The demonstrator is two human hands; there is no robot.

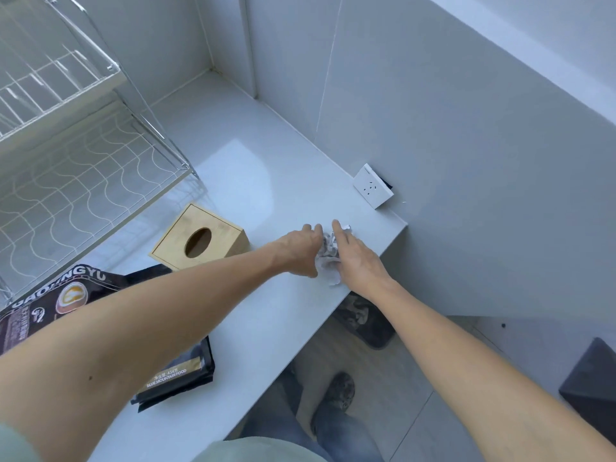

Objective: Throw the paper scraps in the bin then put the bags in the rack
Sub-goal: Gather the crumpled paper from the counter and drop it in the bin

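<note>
Both hands, the left hand (305, 245) and right hand (355, 258), cup the crumpled paper scraps (328, 258) between their straight fingers on the counter (253, 181).

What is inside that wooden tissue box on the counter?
Through the oval hole in the top of the wooden tissue box only dark shadow shows; no tissue sticks out. Its closed walls hide the rest, so whether it holds tissues cannot be told.

Paper scraps (328, 258) on counter (240, 181) near its right edge, between left hand (301, 248) and right hand (358, 260); tissue box (200, 238) left of them; bags (100, 315) nearer; rack (66, 145) far left.
</note>
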